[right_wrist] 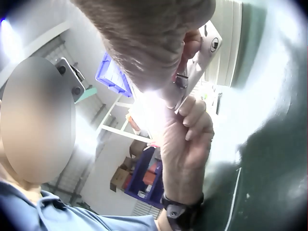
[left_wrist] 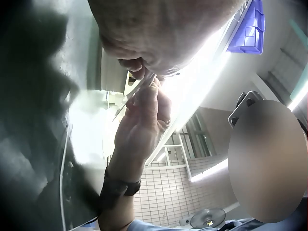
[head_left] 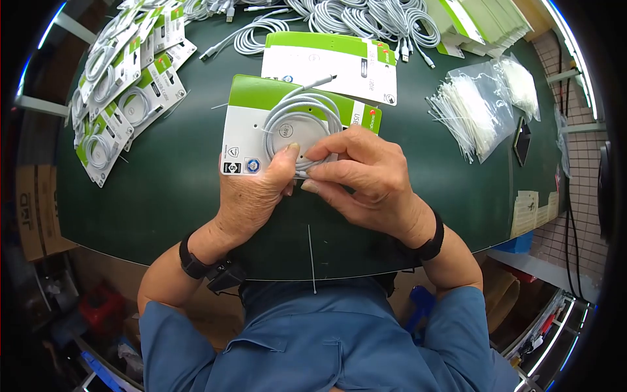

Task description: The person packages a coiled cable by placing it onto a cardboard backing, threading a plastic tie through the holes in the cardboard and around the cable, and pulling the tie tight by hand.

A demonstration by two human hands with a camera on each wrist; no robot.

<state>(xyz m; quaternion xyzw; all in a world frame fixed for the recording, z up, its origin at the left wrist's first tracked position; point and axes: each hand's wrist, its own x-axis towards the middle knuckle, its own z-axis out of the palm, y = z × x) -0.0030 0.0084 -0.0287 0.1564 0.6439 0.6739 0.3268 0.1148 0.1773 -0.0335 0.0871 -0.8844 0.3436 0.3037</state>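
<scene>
A green and white packaging card [head_left: 241, 121] is held over the table's near part by my left hand [head_left: 251, 196], its thumb pressing the front near the lower edge. On the card lies a coiled light grey USB cable [head_left: 313, 101], one plug pointing up past the coil's top. My right hand [head_left: 369, 173] pinches the cable at the coil's lower right. In the right wrist view a metal plug [right_wrist: 181, 79] shows by the right fingers. The left wrist view shows both hands meeting at the card's edge. Fingers behind the card are hidden.
A white cable tie [head_left: 311, 258] lies at the table's near edge. Beyond the held card is a stack of cards [head_left: 326, 55]. Finished-looking carded cables [head_left: 134, 104] pile up left, loose coiled cables [head_left: 366, 23] at the back. Bagged cable ties [head_left: 480, 111] lie right.
</scene>
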